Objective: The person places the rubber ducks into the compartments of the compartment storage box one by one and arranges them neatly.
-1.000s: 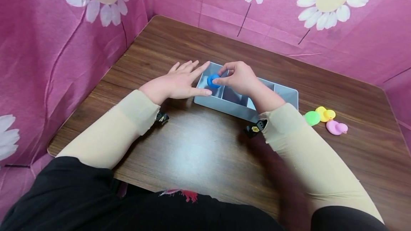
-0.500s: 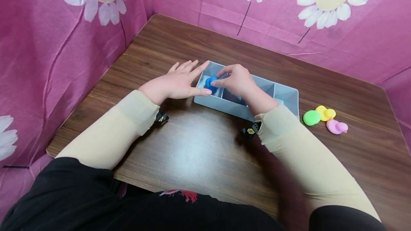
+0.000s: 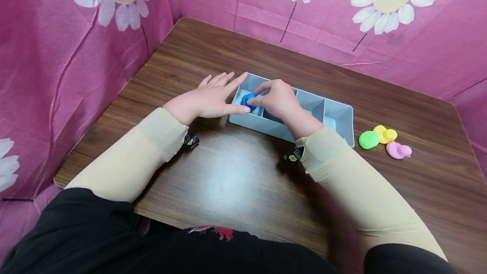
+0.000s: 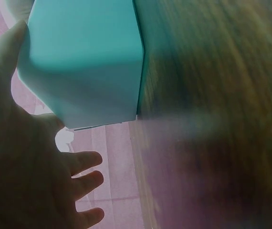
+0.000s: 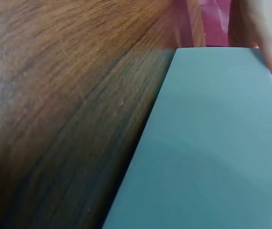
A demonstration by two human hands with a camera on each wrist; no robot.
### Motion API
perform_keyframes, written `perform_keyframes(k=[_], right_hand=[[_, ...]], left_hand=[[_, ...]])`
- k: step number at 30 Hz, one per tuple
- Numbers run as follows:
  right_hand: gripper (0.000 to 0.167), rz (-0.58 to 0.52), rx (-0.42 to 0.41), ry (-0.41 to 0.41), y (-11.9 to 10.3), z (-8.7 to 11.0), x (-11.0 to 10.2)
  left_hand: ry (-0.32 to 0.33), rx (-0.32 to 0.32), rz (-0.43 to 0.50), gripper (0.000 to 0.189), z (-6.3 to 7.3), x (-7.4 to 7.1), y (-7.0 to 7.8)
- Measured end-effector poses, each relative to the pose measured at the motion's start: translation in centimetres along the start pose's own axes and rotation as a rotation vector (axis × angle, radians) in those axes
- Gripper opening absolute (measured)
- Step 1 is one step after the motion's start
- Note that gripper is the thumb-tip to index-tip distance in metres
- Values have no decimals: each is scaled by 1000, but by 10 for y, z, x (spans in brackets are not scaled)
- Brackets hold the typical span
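Observation:
A pale blue-grey box [image 3: 262, 126] with several compartments in a row stands on the table. My right hand [image 3: 280, 101] reaches into its leftmost compartment and pinches a small blue toy duck [image 3: 248, 101] between thumb and fingers, low inside the walls. The left hand [image 3: 207, 100] is spread with straight fingers at the box's left end, its thumb and index fingertip right at the rim. From the left wrist, the box's end [image 4: 88, 90] shows beside the hand [image 4: 26, 157]. In the right wrist view the long side wall [image 5: 212, 129] hides the right hand's fingers.
Right of the box, a green toy [image 3: 368, 139], a yellow toy duck [image 3: 385, 134] and a pink toy duck [image 3: 398, 150] lie close together on the brown wooden table [image 3: 232, 181]. A pink flowered cloth [image 3: 258, 12] hangs behind the table and along its left side.
My right hand has moved slightly left and down, lowering the blue toy duck deeper into the leftmost compartment. More of the box's right compartments shows now. The left hand has stayed in place.

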State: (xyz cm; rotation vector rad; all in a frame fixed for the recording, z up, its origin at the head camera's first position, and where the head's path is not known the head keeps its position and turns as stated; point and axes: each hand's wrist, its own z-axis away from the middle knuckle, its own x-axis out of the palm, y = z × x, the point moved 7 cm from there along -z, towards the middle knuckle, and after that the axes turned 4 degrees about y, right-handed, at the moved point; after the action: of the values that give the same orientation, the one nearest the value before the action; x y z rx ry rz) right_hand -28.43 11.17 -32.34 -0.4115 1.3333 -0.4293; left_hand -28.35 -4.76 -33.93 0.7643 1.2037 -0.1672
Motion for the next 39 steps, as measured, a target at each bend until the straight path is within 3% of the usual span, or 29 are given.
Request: perform_keyframes(k=[11,15,20,25,28,33,39], right_hand=[[35,11,46,25,9,7,-1],[37,-44,46,30,11,13,-12],[45,-171,46,91,17,30,-53],[51,-269,48,181,37,64,-109],[49,-285,58,209,67,87,-137],[47,-218,80,228,143,127,-176],[48,-227,127,249,247,166,-188]], left_hand=[[-23,35,-3,97,-5,3,8],[-25,52,-6,98,-8,5,10],[-27,65,-2,98,-11,6,13],[-23,76,-1,98,-11,6,11],[-23,76,0,97,-8,5,6],[-32,67,4,96,-1,1,-3],[-31,59,1,97,5,-4,-13]])
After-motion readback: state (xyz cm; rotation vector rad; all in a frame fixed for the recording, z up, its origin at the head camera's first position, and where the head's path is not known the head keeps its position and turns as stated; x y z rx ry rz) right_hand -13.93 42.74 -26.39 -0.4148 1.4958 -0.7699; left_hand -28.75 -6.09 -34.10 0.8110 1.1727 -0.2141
